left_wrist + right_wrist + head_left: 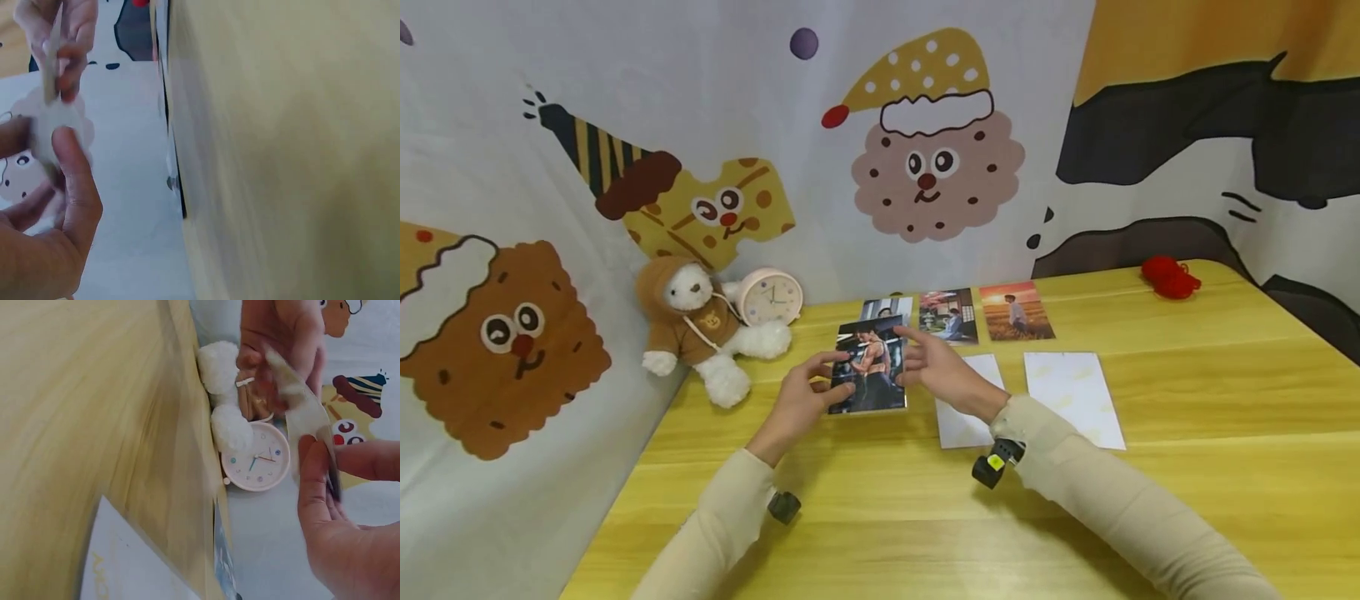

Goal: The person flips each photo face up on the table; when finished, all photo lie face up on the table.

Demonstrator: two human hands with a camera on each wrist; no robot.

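Observation:
A glossy photo card (867,375), showing a figure against a dark background, is held up above the table by both hands. My left hand (805,398) pinches its left edge between thumb and fingers. On the opposite edge, my right hand (947,373) grips with thumb and fingers. In the right wrist view the card (306,415) appears tilted, its pale back showing; whether it is one card or several stacked, I cannot tell. Behind it lie picture cards: a partly covered one (887,307), a garden scene (951,315) and a sunset scene (1017,312).
Two white-backed cards (1071,392) lie in front of the picture row, one partly beneath my right forearm. At the back left sit a plush bear (700,329) in a brown hoodie and a round clock (771,297). A red bundle (1170,277) rests at the table's back right.

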